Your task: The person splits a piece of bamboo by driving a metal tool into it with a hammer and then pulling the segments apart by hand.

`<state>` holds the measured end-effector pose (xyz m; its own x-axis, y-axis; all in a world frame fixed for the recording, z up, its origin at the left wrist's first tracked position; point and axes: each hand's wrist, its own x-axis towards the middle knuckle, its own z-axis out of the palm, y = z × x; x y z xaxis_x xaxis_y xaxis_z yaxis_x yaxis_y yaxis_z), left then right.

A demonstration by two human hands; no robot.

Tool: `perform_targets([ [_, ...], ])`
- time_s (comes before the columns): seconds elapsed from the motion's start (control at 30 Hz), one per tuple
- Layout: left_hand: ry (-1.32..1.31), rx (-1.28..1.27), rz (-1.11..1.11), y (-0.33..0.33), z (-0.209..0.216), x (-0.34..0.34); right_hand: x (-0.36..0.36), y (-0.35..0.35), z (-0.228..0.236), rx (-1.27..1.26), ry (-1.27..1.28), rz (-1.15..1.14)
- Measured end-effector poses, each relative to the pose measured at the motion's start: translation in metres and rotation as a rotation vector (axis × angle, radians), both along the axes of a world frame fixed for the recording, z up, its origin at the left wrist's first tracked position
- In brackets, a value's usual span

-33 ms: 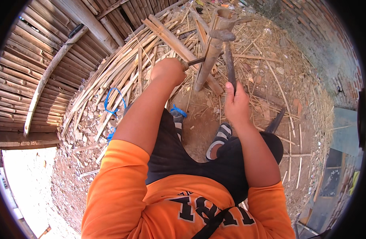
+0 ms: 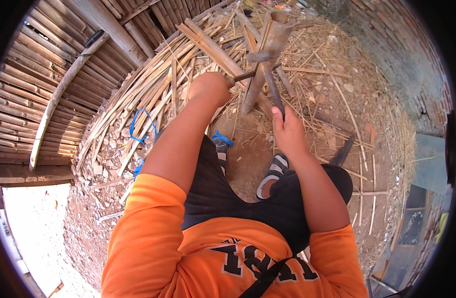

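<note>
My left hand is closed round the handle of a knife. Its dark blade reaches right, against a bamboo piece that leans with its hollow end at the top. In my right hand is the dark handle of a hammer, fingers wrapped round it. The hammer's rough, blurred head lies in front of the bamboo, just above the blade. Whether the head touches the bamboo or the blade, I cannot tell.
Split bamboo strips lie piled at the left, and a longer bamboo length slants behind the blade. A dark wooden piece lies by my right knee. Blue twine is on the rubble. A bamboo-slat wall stands left, a brick wall right.
The hammer head has come down and a little left, toward the blade. My right hand has shifted slightly left and nearer to me. My left hand and the knife stay put.
</note>
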<state>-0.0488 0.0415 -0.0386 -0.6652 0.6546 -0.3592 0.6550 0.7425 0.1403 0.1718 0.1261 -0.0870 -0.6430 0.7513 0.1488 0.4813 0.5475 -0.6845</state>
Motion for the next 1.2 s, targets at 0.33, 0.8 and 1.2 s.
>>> perform_targets([
  [0.33,-0.012,0.068,0.052,-0.002,-0.019,-0.007,-0.004,-0.002,0.035,-0.006,0.218,-0.039],
  [0.8,-0.08,0.097,0.08,0.008,-0.03,-0.006,0.0,0.015,-0.015,0.083,-0.189,0.023],
  [1.2,-0.106,0.09,0.061,0.015,-0.031,-0.01,-0.01,0.027,-0.019,0.089,-0.281,-0.005],
])
